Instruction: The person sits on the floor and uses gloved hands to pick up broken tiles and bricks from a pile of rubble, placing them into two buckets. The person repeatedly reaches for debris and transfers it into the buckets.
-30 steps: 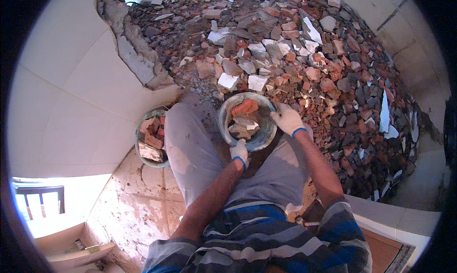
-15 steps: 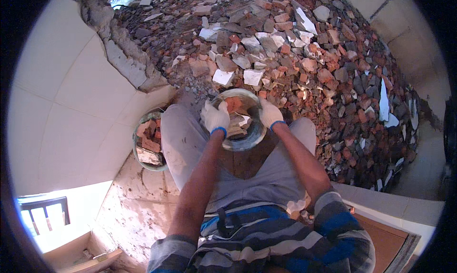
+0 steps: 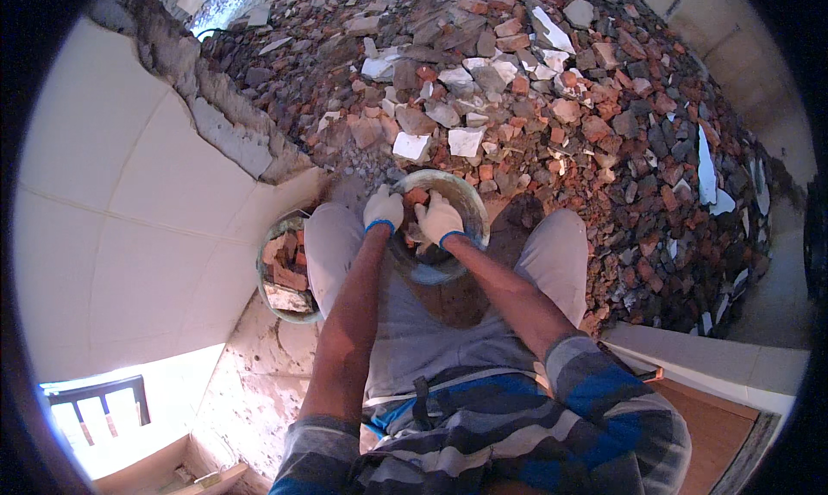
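A round metal basin with broken brick and rubble in it stands between my knees, at the foot of a heap. My left hand, in a white glove with a blue cuff, is closed on the basin's left rim. My right hand, gloved alike, reaches inside over the contents. Its fingers are bent about a greyish rubble piece, partly hidden under the glove. A reddish brick chunk lies between the two hands.
A second basin full of brick chunks stands beside my left knee. The large rubble heap rises ahead and to the right, with white tile shards in it. A pale wall with a broken edge borders the left side.
My right hand has left the basin's right rim and moved left into the basin, onto the rubble. The left hand stays at the left rim. The basin's contents look shifted, and the view has tilted slightly.
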Action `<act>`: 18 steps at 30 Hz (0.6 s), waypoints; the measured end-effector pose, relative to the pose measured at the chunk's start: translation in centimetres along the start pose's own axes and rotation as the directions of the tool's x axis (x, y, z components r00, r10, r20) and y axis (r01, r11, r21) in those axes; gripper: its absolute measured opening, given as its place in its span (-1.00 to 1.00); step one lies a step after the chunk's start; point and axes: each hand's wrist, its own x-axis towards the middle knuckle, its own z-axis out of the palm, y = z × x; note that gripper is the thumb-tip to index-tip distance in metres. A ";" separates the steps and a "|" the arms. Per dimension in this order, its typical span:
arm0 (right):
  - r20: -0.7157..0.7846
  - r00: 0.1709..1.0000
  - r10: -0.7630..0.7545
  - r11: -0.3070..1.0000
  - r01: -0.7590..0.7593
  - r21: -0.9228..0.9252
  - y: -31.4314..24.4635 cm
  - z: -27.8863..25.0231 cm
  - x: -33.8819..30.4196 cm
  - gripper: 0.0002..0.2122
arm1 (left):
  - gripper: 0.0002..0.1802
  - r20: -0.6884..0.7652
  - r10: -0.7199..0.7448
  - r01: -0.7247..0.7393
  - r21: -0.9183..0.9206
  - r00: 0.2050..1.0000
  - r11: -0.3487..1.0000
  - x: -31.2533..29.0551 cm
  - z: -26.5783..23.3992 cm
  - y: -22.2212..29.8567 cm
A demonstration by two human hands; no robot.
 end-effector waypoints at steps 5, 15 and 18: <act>-0.015 0.984 -0.180 0.972 0.180 0.154 1.5 -0.2 -0.2 -0.48 | -0.30 -0.003 0.055 -0.055 -0.220 0.998 0.974 2.1 2.3 -1.3; -0.373 0.888 -0.269 0.955 0.295 0.013 6.8 -9.2 3.5 -0.72 | -0.14 0.065 -0.035 0.042 -0.114 0.997 0.993 1.8 2.1 -0.6; -0.331 0.935 0.124 0.965 -0.192 -0.179 11.0 -9.6 7.9 -0.55 | -0.15 0.055 -0.036 0.038 -0.050 0.998 0.998 1.3 1.7 -0.3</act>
